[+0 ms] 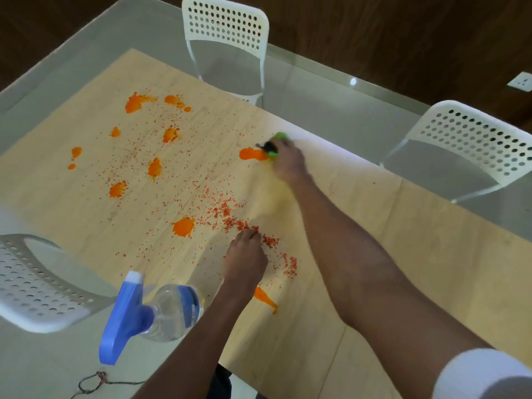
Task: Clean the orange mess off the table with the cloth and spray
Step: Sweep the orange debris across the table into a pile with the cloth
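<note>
A glass-topped desk (331, 90) carries a pale wooden board (374, 240), and the orange mess (184, 226) lies across that board — wet orange blots at the far left, middle and near edge, with fine reddish crumbs (230, 217) scattered between them and thickest near the middle. Three white perforated chairs stand round it: one at the far side (227, 27), one at the right (472, 139), one at the near left (37, 283). Behind is a dark wood-panelled wall with a white socket (521, 82). Thin wires (95, 383) lie below the near edge.

A clear spray bottle (169, 312) with a blue trigger head lies on its side at the board's near left corner, just beside the left forearm. Its label cannot be read.

The left hand (244, 260) rests palm down, fingers curled with the tips in the crumbs — whether it pinches any cannot be told. The right hand (288, 159), blurred, is closed round a green and black object (273, 145) beside an orange blot. A yellowish blur under the right wrist may be the cloth; it cannot be made out.
</note>
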